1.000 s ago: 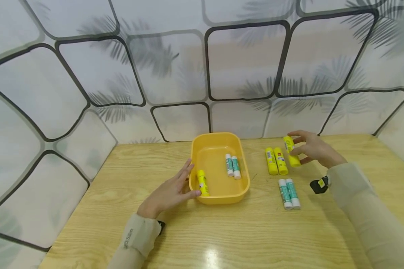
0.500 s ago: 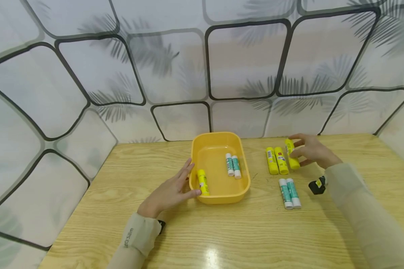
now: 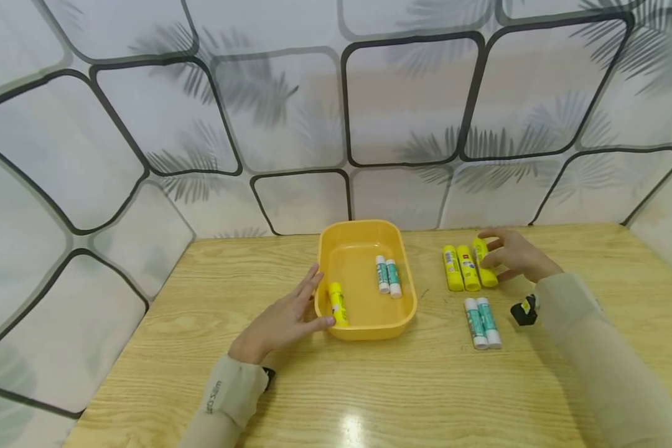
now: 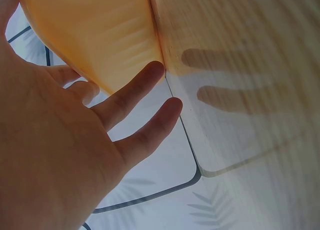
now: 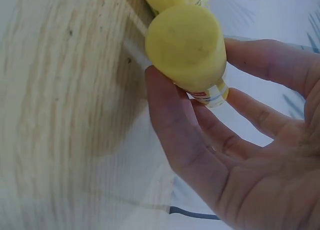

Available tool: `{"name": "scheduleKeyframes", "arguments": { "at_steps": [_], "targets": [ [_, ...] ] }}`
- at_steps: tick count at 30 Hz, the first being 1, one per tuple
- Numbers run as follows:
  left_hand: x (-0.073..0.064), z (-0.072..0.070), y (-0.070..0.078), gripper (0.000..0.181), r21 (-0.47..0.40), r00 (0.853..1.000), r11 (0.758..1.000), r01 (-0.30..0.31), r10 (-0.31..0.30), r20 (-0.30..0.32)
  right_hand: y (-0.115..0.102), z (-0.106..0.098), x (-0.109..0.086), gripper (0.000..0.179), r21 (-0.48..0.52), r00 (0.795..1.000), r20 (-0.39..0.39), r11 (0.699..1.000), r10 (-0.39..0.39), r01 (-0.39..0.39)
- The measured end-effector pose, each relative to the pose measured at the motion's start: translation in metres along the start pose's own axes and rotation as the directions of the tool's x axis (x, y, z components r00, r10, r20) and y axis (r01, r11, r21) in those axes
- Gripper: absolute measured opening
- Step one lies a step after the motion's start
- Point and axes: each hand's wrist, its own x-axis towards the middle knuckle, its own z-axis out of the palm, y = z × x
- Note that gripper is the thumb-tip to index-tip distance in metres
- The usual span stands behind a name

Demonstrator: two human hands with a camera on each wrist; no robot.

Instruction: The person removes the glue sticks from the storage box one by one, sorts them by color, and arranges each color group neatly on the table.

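My right hand (image 3: 518, 254) holds a yellow glue stick (image 5: 185, 47) between thumb and fingers, at the right end of a row on the table. Two more yellow glue sticks (image 3: 460, 268) lie side by side just left of it. Below that row are two white-and-teal glue sticks (image 3: 482, 322). My left hand (image 3: 282, 323) rests against the near left corner of a yellow-orange plastic tray (image 3: 364, 333), thumb at the front rim and fingers spread along the left side. Inside lie one yellow glue stick (image 3: 338, 305) at the left and two white-and-teal ones (image 3: 388, 276) at the right.
The light wood table (image 3: 403, 392) runs back to a patterned wall covering (image 3: 299, 199) right behind the tray. A small black device (image 3: 524, 310) sits on the right wrist, and another (image 3: 269, 377) shows at the left cuff.
My right hand has lowered the yellow glue stick and moved it slightly left, bringing it up beside the other two. My left hand and the tray have stayed put.
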Motion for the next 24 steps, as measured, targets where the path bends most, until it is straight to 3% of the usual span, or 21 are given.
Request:
{"name": "scheduleKeyframes", "arguments": {
  "at_steps": [24],
  "targets": [
    [-0.0002,-0.0005,0.0009,0.094,0.004,1.0,1.0,0.006,-0.006,-0.005,-0.002,0.003,0.0057,0.076,-0.061,0.997,0.035,0.996,0.062,-0.06]
  ]
}}
